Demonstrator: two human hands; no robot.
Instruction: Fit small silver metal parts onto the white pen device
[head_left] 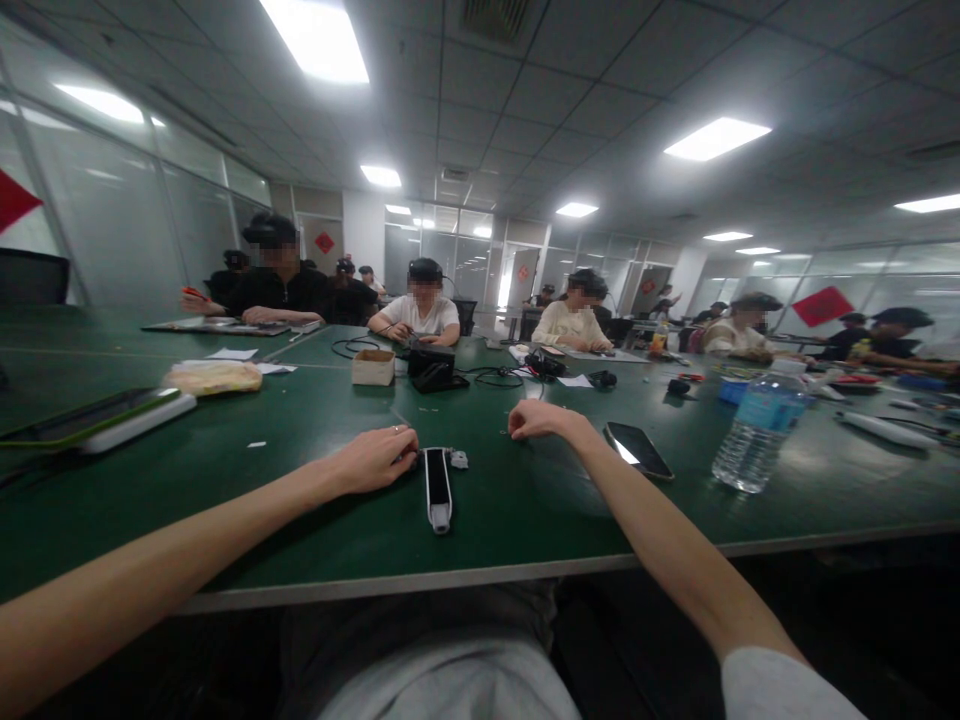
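Observation:
On the green table right in front of me lies a slim white device with a long black panel (437, 482), its narrow end toward me. A small crumpled whitish-grey piece (459, 459) sits against its upper right side. My left hand (381, 457), wearing a ring, rests just left of the device with curled fingers. Its fingertips are close to the device's upper edge, and what they grip, if anything, is hidden. Farther right, my right hand (541, 420) bends down to the tabletop with fingers drawn together. Beside those fingertips is a tiny thing (504, 432), too small to name.
A phone (639, 450) and a water bottle (763, 425) stand to the right. Ahead are a small box (373, 367), a black device (433, 369) and cables. At left lie a plastic-wrapped bundle (214, 377) and a green-edged tablet-like object (90, 418). Several people sit across the table.

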